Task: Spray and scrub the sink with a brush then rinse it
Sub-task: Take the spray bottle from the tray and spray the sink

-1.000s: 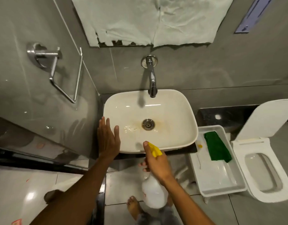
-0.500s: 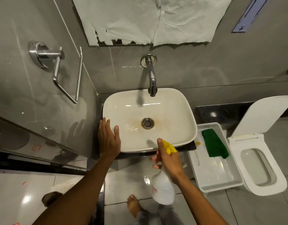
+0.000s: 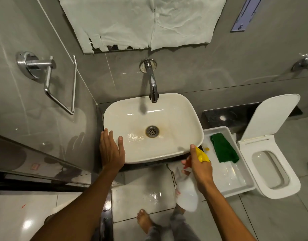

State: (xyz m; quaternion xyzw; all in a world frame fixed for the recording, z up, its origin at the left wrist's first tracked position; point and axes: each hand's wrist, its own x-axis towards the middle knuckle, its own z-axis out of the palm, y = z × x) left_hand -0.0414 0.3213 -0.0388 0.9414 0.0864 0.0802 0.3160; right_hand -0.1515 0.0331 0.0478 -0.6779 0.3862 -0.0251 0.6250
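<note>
A cream rectangular sink (image 3: 189,117) sits below a chrome wall tap (image 3: 153,87). Brownish stains ring its metal drain (image 3: 152,131), and a patch of foam lies left of the drain. My left hand (image 3: 111,150) rests flat on the sink's front left rim, fingers apart. My right hand (image 3: 200,164) grips a white spray bottle (image 3: 186,193) with a yellow nozzle (image 3: 202,154), held just outside the sink's front right corner. A green scrub pad (image 3: 223,147) lies in a white tray (image 3: 236,186) to the right. No brush is visible.
An open white toilet (image 3: 275,167) stands right of the tray. A chrome towel holder (image 3: 49,80) juts from the left wall beside a glass partition. Torn paper (image 3: 142,21) covers the mirror. The floor tiles below are wet, with my bare feet (image 3: 144,221) on them.
My right hand has carried the spray bottle rightward, from the sink's front middle to its front right corner. My left hand has stayed on the rim.
</note>
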